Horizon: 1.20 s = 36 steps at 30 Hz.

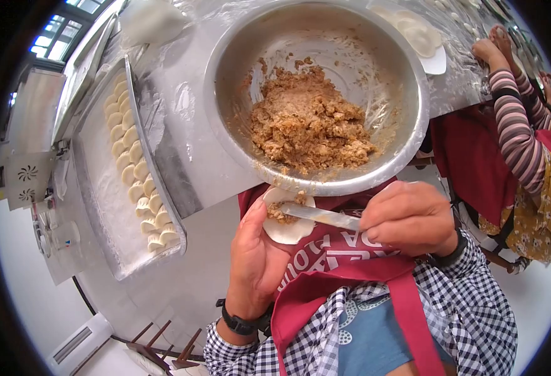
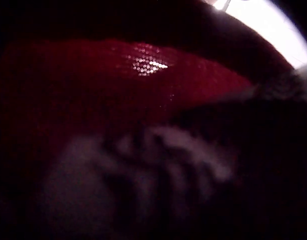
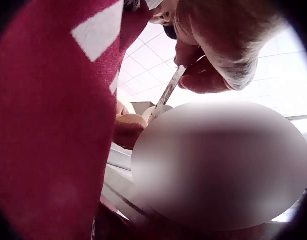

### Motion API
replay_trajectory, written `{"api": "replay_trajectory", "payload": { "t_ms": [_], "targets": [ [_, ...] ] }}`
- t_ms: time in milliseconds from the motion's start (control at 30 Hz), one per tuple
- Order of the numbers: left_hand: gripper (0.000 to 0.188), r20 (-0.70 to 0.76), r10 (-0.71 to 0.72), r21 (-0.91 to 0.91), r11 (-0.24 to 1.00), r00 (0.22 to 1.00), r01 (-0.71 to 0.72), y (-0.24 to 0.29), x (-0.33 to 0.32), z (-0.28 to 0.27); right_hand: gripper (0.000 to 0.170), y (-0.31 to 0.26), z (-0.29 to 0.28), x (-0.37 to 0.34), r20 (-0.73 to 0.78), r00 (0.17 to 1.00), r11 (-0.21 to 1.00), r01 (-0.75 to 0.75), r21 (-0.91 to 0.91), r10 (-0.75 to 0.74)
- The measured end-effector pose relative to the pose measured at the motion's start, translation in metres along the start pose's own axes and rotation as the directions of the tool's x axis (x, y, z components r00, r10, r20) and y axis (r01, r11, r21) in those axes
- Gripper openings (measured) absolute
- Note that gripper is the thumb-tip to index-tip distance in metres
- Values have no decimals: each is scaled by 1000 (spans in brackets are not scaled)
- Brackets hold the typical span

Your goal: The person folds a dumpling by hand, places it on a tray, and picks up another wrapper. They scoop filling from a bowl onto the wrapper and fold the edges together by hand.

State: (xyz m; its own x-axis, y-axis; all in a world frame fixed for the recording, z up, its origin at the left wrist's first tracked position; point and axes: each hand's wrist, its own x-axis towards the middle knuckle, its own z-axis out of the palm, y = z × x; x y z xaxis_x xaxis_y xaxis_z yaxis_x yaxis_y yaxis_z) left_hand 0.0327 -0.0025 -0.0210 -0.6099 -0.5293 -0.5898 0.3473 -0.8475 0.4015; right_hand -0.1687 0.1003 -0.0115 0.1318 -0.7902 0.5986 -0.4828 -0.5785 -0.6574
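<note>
In the head view my left hand [image 1: 257,257] holds a round white dumpling wrapper [image 1: 291,233], its thumb along the left edge. A small lump of brown filling [image 1: 280,214] lies on the wrapper. My right hand [image 1: 407,216] grips a flat spatula [image 1: 335,218], whose tip touches the filling. The right wrist view shows the spatula [image 3: 169,92] from below, running from the right hand [image 3: 218,55] down to the wrapper. Just beyond both hands stands a large steel bowl [image 1: 416,135] with a mound of brown minced filling [image 1: 310,119]. The left wrist view is dark, mostly red cloth [image 2: 118,90].
At the left, a floured metal tray [image 1: 100,207] bears rows of folded dumplings [image 1: 128,141]. A white plate [image 1: 437,62] with pale dough rounds sits behind the bowl. Another person's hands [image 1: 494,50] are over the floury table at the right. Wooden chair parts [image 1: 163,344] show at lower left.
</note>
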Motion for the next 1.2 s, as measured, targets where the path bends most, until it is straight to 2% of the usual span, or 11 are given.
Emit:
{"api": "replay_trajectory", "payload": {
  "t_ms": [67, 133, 233, 333, 433, 533, 633, 733, 967, 1033, 1200],
  "targets": [
    [38, -16, 4, -31, 1000, 1000, -5, 0, -2, -1, 12, -3, -3, 2, -131, 984, 990, -106, 89, 117],
    [38, -29, -2, -24, 1000, 1000, 2, 1, -3, -1, 13, -1, -3, 5, -133, 986, 992, -93, 89, 104],
    [39, 23, -53, -73, 996, 998, 55, 3, -5, -2, 14, 3, 0, 14, -3, 1000, 987, -26, 160, 27],
    [39, 5, -12, -57, 998, 1000, 13, 4, -4, -2, 7, 5, 3, 14, 73, 995, 997, 70, 40, -73],
    [40, 32, -2, -34, 999, 999, 3, 4, -2, -3, 7, 2, -8, 12, 79, 997, 1000, 1, 9, -2],
    [40, 15, 23, -23, 999, 1000, -23, 4, 0, -4, 9, 3, -13, 11, -4, 995, 984, -94, 152, 96],
    [40, 18, 14, 13, 1000, 1000, -14, 4, 4, -6, 11, 5, -14, 13, -179, 956, 972, -229, 48, 234],
    [41, 0, 14, 8, 1000, 1000, -14, 4, 5, -4, 14, 11, -11, 12, -148, 958, 962, -261, -79, 247],
    [39, 10, 40, -19, 999, 999, -40, 4, 6, -2, 15, 7, -6, 10, -133, 952, 959, -282, -30, 276],
    [38, 14, 33, -29, 999, 999, -32, 3, 6, -3, 16, 3, -11, 9, -211, 932, 955, -284, 86, 296],
    [40, 4, 27, 14, 1000, 1000, -27, 2, 6, -6, 16, 7, -11, 9, -182, 943, 956, -290, -48, 277]
  ]
}}
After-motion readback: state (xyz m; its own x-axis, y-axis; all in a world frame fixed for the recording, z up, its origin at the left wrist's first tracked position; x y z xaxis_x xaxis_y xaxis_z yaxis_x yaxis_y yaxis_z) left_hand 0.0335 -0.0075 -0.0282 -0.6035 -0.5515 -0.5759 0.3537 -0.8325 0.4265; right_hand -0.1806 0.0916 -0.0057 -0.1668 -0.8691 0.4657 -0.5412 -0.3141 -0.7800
